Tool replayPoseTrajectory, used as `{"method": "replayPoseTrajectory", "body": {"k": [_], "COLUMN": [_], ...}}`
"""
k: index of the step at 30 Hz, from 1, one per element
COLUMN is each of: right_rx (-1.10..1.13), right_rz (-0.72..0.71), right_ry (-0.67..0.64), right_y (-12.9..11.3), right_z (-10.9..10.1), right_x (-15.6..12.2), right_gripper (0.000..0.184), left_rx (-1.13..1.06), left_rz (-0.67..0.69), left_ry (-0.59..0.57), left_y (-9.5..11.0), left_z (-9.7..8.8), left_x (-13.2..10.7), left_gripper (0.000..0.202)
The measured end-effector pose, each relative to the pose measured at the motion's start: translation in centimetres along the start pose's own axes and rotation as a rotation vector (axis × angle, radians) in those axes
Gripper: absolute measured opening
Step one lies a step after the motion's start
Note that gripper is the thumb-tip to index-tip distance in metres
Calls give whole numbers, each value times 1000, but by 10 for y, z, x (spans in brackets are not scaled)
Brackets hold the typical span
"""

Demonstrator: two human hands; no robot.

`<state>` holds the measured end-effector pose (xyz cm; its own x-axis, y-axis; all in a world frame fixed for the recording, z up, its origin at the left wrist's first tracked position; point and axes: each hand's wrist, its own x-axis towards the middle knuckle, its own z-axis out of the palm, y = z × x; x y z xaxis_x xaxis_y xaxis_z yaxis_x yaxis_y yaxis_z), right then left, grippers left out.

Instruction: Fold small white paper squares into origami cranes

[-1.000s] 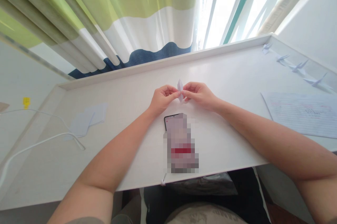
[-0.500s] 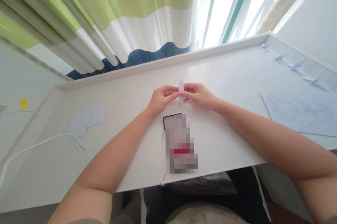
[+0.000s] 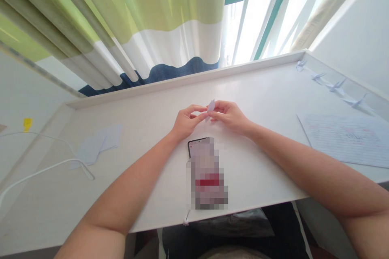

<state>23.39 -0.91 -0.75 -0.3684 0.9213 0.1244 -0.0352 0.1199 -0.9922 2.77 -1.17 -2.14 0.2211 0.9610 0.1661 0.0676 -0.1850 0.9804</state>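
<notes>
A small folded piece of white paper stands between my two hands above the middle of the desk, its upper tip leaning a little to the right. My left hand pinches its left side between thumb and fingers. From the other side, my right hand grips the same paper, the fingers partly behind it. Both thumbs meet close to its lower part. Just below the hands lies a phone, its screen mostly blurred out.
On the white desk, loose paper sheets and a white cable lie left. Right are lined written sheets. Several folded paper figures stand along the right edge. Behind hangs a curtain.
The folded paper has turned from nearly upright to tilted right, and its top outline looks more pointed. Both hands still hold it. The whole view has shifted slightly.
</notes>
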Motion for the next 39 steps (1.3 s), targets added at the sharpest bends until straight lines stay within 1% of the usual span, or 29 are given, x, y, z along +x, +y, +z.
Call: {"method": "replayPoseTrajectory", "body": {"k": [5,9,14,18,21,25,29,35,39], "right_rx": [25,30,53,61,55,39,50,34,10], "right_rz": [6,11,37,37,33,41,36,27,32], "right_ry": [34,56,38,43,47,57,50,41,48], "right_y": [2,3,4,4,3,3,4,5,4], "right_z": [0,0,-1,0,0,0,0,-2,-2], "right_x": [1,1,1,1,1,2,2,3,3], "right_gripper": [49,48,47,46,49,50,50,51,51], "left_rx": [-29,-55,-62,-32,-12,-10,-21,-44,-51], "left_rz": [-23,10,45,7,4,-34,1,-61,-69], "left_ry": [-1,-13,-20,1,28,10,41,-19,-27], "left_y": [0,0,0,0,0,-3,-7,-13,-9], "left_z": [1,1,0,0,1,1,-1,-3,-3], "left_x": [0,1,2,1,0,0,3,4,3], "left_gripper": [36,32,30,32,37,43,45,51,50]}}
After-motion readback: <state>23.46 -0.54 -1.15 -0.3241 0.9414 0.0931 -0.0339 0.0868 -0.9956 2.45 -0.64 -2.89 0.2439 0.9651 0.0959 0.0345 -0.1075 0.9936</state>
